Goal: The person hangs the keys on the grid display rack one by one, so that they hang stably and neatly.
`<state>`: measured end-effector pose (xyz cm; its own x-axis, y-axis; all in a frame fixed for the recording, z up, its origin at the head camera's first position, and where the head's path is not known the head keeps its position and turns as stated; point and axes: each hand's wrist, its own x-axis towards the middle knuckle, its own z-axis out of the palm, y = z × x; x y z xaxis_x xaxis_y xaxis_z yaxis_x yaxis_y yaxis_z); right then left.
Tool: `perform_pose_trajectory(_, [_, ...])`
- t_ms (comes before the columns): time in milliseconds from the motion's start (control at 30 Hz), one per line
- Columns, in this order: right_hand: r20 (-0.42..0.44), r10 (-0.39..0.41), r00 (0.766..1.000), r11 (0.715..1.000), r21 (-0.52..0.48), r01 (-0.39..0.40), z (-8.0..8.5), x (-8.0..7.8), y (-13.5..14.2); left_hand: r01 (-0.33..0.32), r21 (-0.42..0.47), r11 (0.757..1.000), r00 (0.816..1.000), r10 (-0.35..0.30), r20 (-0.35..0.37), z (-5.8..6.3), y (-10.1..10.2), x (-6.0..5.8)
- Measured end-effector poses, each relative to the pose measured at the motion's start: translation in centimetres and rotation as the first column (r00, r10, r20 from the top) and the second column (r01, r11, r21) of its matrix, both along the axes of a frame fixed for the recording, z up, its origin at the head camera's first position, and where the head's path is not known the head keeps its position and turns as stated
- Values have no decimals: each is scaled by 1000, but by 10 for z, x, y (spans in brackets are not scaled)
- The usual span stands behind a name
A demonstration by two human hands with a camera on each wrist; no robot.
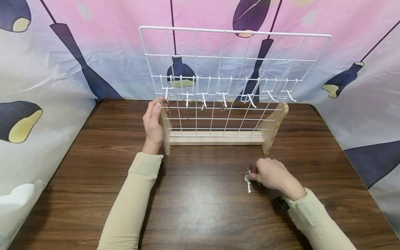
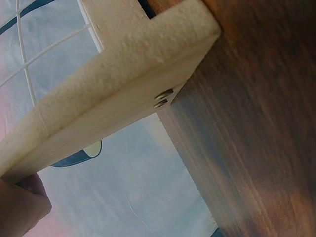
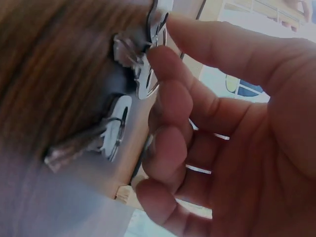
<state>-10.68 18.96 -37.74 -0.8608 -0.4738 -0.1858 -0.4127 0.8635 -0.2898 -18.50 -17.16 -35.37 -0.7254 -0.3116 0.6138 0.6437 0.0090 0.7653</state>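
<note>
My left hand grips the upper end of the left wooden upright of a white wire grid rack. In the left wrist view, a bit of that hand shows against the upright's lower side. My right hand, low in front of the rack's right end, pinches a bunch of silver keys on a ring between thumb and forefinger. The right wrist view shows one key angled out over the wood and another by the fingertips; the other fingers curl loosely below.
A row of white hooks juts from the grid, the left ones carrying small metal keys. A pale wooden bar joins the uprights on the brown wood-grain table. Printed cloth hangs behind and along the sides.
</note>
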Motion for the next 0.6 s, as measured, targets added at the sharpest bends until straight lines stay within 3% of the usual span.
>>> perform_pose_trajectory(200, [-40,-9,999,999,34,10,1,-1,0,-2,-15,1000,1000,2,3,0,0,1])
perform_pose_trajectory(600, [-25,19,1000,1000,-16,-20,-1,2,-4,1,-2,1000,1000,-1,4,-1,-1,0])
